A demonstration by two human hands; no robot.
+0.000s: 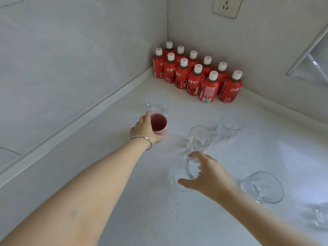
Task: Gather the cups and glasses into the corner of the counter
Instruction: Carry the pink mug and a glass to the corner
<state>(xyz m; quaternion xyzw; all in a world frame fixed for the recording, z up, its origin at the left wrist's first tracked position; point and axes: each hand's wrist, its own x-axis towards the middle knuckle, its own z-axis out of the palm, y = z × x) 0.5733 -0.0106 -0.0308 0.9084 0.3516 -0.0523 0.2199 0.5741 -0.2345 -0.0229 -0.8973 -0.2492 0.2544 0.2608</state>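
Note:
My left hand (144,129) is wrapped around a pink cup (158,124) standing on the white counter (124,201). Just behind it stands a clear glass mug (158,104). My right hand (211,176) grips a clear glass (191,168) from the side, low over the counter. Two more clear glasses stand further in, one (199,138) just beyond my right hand and another (230,125) to its right. A wide clear glass (266,187) stands to the right of my right wrist. Another glass (319,217) is blurred at the right edge.
Several red juice bottles with white caps (195,75) fill the corner where the two walls meet. A wall socket (227,7) sits high on the right wall. A grey upstand runs along the left wall beside the counter.

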